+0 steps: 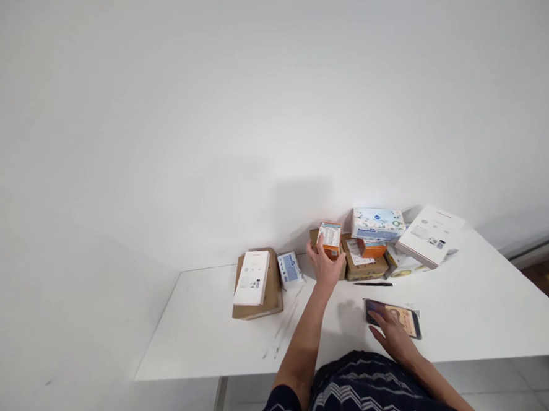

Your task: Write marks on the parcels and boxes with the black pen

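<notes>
My left hand (325, 266) has its thumb and fingers around a small orange-and-white box (331, 234), which sits on or just above a brown cardboard box. Lower on the table, my right hand (397, 339) lies with fingers stretched out over the left end of a smartphone (409, 322). The phone is lit and shows a picture. Just behind it lies a thin black pen-like stick (373, 284). To the right of my left hand, a second orange box (371, 249) rests on another cardboard box (366, 269), under a patterned tissue pack (378, 223).
On the left, a white flat box (251, 278) tops a brown carton (273, 292), beside a small blue-and-white tissue pack (290, 269). A larger white box (429, 236) leans at the right of the pile. The white table (489, 304) stands against the wall.
</notes>
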Demonstrator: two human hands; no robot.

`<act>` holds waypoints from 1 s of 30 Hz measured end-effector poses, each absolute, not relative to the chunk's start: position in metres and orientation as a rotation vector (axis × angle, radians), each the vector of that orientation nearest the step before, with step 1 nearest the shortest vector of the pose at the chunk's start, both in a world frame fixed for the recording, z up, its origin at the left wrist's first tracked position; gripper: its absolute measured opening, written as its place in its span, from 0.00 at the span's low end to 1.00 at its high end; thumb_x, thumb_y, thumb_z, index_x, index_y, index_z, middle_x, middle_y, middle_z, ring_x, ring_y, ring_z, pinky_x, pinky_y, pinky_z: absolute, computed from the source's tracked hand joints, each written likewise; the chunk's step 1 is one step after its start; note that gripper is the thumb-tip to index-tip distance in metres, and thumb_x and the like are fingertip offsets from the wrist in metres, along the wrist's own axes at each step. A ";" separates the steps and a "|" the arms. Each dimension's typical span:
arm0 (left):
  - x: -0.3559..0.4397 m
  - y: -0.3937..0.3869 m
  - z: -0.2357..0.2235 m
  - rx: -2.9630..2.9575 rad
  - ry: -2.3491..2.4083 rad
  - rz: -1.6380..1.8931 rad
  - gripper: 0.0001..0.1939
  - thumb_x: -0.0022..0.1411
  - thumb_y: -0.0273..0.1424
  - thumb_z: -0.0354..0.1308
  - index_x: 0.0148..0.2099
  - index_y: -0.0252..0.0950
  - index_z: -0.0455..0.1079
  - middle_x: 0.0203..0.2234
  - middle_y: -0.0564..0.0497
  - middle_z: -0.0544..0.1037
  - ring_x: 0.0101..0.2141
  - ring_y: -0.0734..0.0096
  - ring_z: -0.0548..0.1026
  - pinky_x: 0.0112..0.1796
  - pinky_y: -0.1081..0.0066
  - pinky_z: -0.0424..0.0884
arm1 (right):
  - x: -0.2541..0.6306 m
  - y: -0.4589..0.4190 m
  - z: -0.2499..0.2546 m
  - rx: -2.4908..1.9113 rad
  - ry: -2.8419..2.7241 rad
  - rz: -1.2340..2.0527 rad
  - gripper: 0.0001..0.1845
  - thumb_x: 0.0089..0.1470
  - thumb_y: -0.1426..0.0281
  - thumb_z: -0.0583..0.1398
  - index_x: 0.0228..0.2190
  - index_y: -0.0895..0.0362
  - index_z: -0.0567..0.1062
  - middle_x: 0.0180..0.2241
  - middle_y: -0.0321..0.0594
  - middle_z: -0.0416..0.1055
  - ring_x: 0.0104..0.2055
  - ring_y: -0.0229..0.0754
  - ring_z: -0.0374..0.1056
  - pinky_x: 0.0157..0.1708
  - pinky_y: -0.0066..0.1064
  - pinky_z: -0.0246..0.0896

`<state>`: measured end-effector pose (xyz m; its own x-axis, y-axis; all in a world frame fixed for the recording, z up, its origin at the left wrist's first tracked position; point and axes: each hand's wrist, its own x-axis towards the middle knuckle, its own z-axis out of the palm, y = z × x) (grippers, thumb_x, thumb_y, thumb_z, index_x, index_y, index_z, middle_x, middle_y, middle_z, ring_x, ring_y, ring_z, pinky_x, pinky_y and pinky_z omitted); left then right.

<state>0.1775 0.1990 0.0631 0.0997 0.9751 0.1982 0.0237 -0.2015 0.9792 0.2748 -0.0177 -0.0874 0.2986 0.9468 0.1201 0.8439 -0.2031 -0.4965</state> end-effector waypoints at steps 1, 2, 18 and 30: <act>0.178 0.201 0.064 1.371 1.048 1.255 0.37 0.38 0.24 0.71 0.53 0.43 0.68 0.58 0.42 0.61 0.62 0.49 0.53 0.62 0.55 0.46 | 0.272 -0.018 -0.086 -2.094 -1.595 0.306 0.17 0.55 0.64 0.53 0.42 0.54 0.77 0.47 0.53 0.72 0.48 0.56 0.70 0.48 0.49 0.65; 0.178 0.203 0.065 1.315 1.032 1.252 0.35 0.39 0.23 0.70 0.52 0.43 0.69 0.55 0.43 0.64 0.61 0.50 0.56 0.61 0.57 0.49 | 0.269 -0.019 -0.085 -2.087 -1.593 0.329 0.18 0.55 0.64 0.53 0.43 0.55 0.77 0.47 0.53 0.72 0.48 0.56 0.70 0.47 0.49 0.66; 0.061 0.151 0.107 0.554 0.725 0.956 0.27 0.50 0.39 0.66 0.53 0.41 0.67 0.45 0.47 0.77 0.42 0.62 0.76 0.39 0.66 0.73 | 0.231 0.041 0.070 -1.496 -0.621 0.922 0.26 0.49 0.53 0.63 0.47 0.52 0.73 0.43 0.42 0.73 0.37 0.43 0.71 0.43 0.41 0.69; 0.034 0.104 0.089 0.843 0.892 0.837 0.26 0.56 0.49 0.60 0.51 0.39 0.69 0.48 0.44 0.75 0.45 0.61 0.74 0.36 0.70 0.73 | 0.200 0.044 0.086 -1.213 -0.395 1.398 0.22 0.50 0.57 0.64 0.47 0.50 0.75 0.42 0.37 0.75 0.33 0.37 0.70 0.33 0.29 0.69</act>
